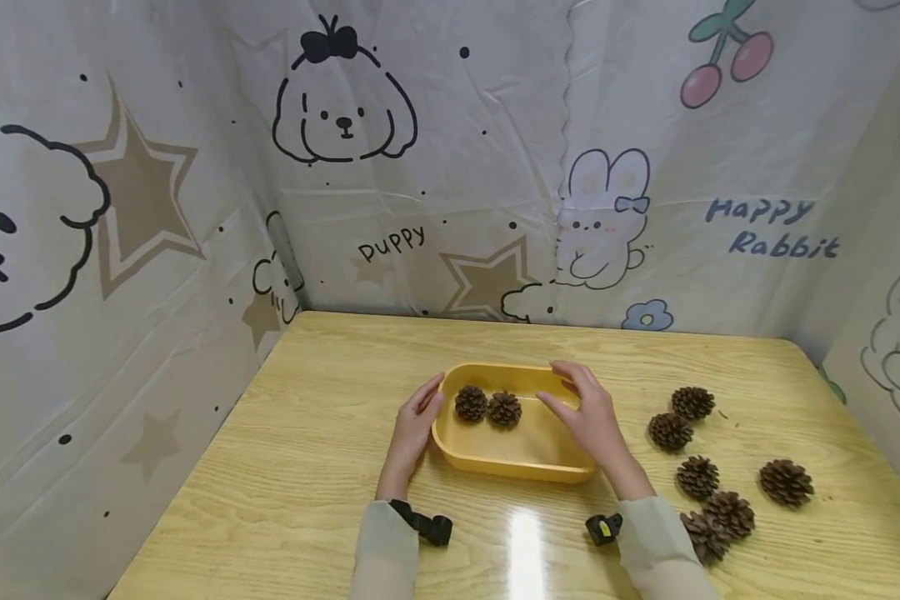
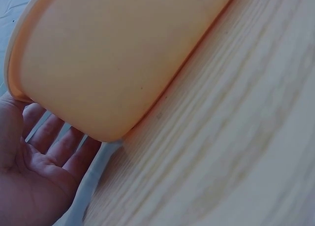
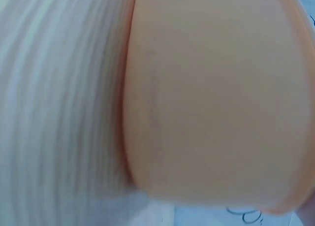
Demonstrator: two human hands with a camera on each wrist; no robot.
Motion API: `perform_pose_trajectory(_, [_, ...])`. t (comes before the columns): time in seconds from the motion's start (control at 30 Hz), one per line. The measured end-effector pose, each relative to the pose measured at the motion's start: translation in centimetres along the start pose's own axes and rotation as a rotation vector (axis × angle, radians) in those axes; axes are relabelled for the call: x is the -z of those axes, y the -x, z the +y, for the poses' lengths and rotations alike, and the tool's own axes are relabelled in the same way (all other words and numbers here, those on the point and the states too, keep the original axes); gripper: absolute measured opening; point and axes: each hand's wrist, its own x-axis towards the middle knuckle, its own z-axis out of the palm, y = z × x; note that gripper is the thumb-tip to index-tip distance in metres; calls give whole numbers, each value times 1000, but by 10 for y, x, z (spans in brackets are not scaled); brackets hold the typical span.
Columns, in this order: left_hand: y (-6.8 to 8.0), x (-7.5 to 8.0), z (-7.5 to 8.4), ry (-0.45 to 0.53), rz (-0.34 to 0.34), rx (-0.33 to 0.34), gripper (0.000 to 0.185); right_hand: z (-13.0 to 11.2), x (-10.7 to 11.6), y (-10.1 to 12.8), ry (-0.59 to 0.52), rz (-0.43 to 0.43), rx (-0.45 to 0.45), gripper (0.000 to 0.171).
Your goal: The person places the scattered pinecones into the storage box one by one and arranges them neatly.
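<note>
On the wooden table (image 1: 315,467), a yellow tray (image 1: 517,467) is sitting with 2 pine cones (image 1: 487,407) inside; the left hand (image 1: 414,427) and right hand (image 1: 588,417) are resting against its ends, fingers nearly straight, gripping nothing.

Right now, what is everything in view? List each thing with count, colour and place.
tray: one, yellow, mid-table.
pine cones in tray: two, brown, at its far side.
pine cones on table: six, brown, loose at the right of the tray.
table: one, light wood.
backdrop: cartoon-printed sheet, round three sides.
wrist cameras: two, black, one on each wrist.
left hand: open against the tray's left end.
right hand: on the tray's right rim, grip unclear.
</note>
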Motion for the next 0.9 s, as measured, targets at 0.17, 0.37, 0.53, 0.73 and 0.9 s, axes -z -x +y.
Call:
perform_pose_trajectory(0.17, [2,0,2,4,-6,5,45,8,10,8,-14,143,7,53])
perform_pose_trajectory(0.37, [2,0,1,14,-6,23,44,21,23,16,15,247,-45,54])
perform_pose_trajectory(0.53, [1,1,0,13,-12,10,44,30,37,23,72,279,-102,55])
perform_pose_trajectory(0.73, [1,1,6,23,-10,20,44,39,52,32,149,324,-138,54])
perform_pose_trajectory(0.9, [13,1,30,11,-16,9,43,44,64,39,199,342,-177,53])
